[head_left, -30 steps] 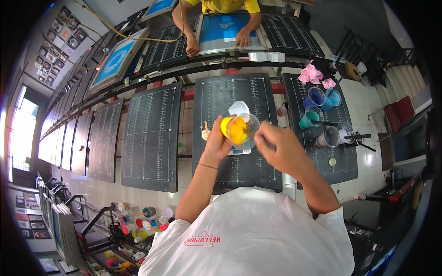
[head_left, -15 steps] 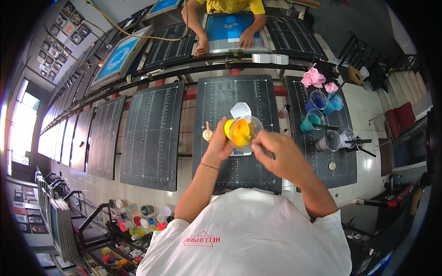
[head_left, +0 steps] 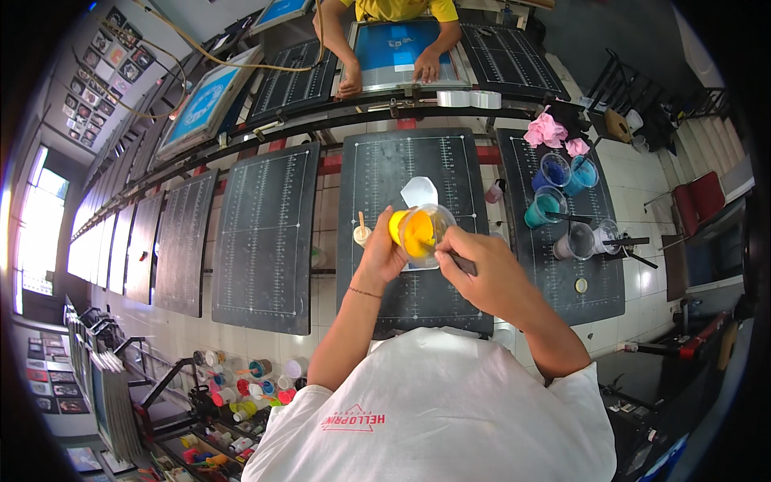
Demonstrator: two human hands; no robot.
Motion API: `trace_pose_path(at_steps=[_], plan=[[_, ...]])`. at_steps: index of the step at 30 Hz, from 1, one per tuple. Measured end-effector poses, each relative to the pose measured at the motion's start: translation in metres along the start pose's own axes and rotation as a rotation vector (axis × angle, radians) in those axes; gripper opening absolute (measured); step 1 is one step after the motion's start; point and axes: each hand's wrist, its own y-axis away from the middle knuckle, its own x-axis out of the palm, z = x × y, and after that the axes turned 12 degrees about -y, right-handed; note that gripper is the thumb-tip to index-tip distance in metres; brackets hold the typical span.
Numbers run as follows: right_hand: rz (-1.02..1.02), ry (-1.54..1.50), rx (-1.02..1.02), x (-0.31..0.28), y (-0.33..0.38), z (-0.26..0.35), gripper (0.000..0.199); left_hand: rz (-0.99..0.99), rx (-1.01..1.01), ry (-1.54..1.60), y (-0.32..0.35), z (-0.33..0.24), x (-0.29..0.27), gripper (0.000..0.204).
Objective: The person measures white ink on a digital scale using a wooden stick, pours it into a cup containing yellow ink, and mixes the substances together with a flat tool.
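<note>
My left hand point(head_left: 384, 255) grips a clear plastic cup point(head_left: 421, 233) with yellow-orange paint inside, tilted over a black printing board point(head_left: 409, 185). My right hand point(head_left: 486, 277) is closed on a dark stirring tool point(head_left: 462, 261) whose tip goes into the cup. A white lid point(head_left: 419, 193) lies on the board just beyond the cup. A small cup with a stick point(head_left: 362, 233) stands to the left of my left hand.
Several cups of blue, teal and grey paint point(head_left: 562, 201) and pink rags point(head_left: 550, 130) sit on the board at right. More black boards point(head_left: 261, 233) run left. Another person's hands point(head_left: 426, 68) rest on a blue screen frame across the rail. Paint jars point(head_left: 241, 386) fill a shelf below.
The cup and both hands have held almost the same place; my right hand has shifted slightly as the tool moves in the paint.
</note>
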Motion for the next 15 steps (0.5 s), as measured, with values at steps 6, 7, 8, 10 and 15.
trace_pose_path(at_steps=[6,7,8,10,15], plan=[[-0.17,0.004,0.035,0.004,-0.001,-0.004,0.015,0.012,0.005,-0.016,-0.004,0.002,-0.003,0.055],[-0.126,-0.076,0.052,0.002,0.001,0.004,0.014,0.015,-0.012,-0.011,-0.005,0.003,-0.006,0.054],[-0.093,-0.153,0.073,-0.001,0.003,0.009,0.014,0.021,-0.007,-0.012,-0.004,0.002,-0.003,0.054],[-0.238,-0.032,0.062,0.0,0.0,-0.005,0.013,0.032,0.001,-0.014,-0.001,0.001,0.004,0.054],[-0.119,-0.101,0.044,-0.007,0.005,0.005,0.01,0.145,-0.045,0.05,0.004,-0.002,0.004,0.052]])
